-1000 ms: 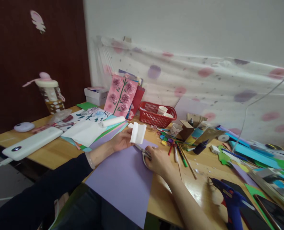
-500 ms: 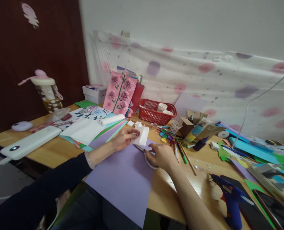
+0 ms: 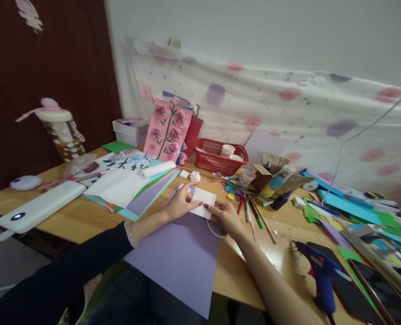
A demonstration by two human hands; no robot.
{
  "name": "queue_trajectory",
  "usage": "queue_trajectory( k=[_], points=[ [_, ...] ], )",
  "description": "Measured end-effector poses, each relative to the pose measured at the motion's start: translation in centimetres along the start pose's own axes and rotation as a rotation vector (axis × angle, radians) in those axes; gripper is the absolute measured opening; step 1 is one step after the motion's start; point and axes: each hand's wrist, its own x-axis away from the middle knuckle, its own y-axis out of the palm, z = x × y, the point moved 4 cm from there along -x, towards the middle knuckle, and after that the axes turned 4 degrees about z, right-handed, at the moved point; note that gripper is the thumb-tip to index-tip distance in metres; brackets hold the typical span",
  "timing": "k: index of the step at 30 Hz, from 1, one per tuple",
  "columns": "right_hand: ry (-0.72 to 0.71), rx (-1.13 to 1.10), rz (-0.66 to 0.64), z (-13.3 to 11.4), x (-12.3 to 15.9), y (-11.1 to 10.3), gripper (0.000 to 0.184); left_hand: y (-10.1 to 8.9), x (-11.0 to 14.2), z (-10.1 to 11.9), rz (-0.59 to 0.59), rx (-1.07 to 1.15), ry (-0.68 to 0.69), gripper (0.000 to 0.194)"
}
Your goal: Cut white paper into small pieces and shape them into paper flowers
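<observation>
Through the head camera I saw the left hand [image 3: 182, 203] and right hand [image 3: 228, 217] each pinched closed on a small white paper [image 3: 203, 196], which they held between them over the upper part of the purple sheet [image 3: 183, 253]. My worry was creasing or tearing: the thumbs nearly met on it, and an uneven tug could have spoiled so thin a piece. A scissors loop [image 3: 216, 235] showed beneath the right hand; I couldn't tell whether a finger was through it, and a snag there could have jerked the paper loose. The purple sheet overhung the near edge of the table [image 3: 234, 271], so a brushing forearm might have slid it off. Small white pieces [image 3: 195, 176] lay beyond the hands, near the red basket [image 3: 217, 163]; pens [image 3: 256, 212] crowded the right hand's far side, and a glue gun [image 3: 322, 271] lay farther right.
</observation>
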Motion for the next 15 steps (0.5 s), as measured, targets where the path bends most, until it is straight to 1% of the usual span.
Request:
queue_trajectory(
  k=[2,4,6,9,12,13,15],
  points=[
    [-0.049,0.057,0.042,0.2,-0.4,-0.5,0.035,0.1,-0.3,-0.5,-0.011,0.042,-0.028,0.061],
    [-0.116,0.097,0.082,0.2,-0.7,-0.9,0.033,0.3,-0.5,-0.8,-0.021,0.082,-0.056,0.047],
    [-0.172,0.109,0.103,0.1,-0.8,-1.0,0.031,0.4,-0.7,-1.0,-0.006,0.108,-0.068,0.040],
    [-0.229,0.146,0.106,0.0,-0.7,-0.8,0.030,0.1,-1.2,-1.2,0.018,0.055,-0.020,0.030],
    [-0.271,0.221,0.109,0.3,-0.7,-0.7,0.029,-0.1,-1.5,-1.6,-0.031,-0.054,0.035,0.012],
    [-0.286,0.251,0.118,0.5,-0.7,-0.7,0.028,-0.2,-1.6,-1.8,-0.051,-0.072,0.038,0.011],
    [-0.310,0.306,0.143,0.7,-0.8,-0.8,0.023,-0.2,-1.6,-2.0,-0.077,-0.079,0.025,0.019]
  ],
)
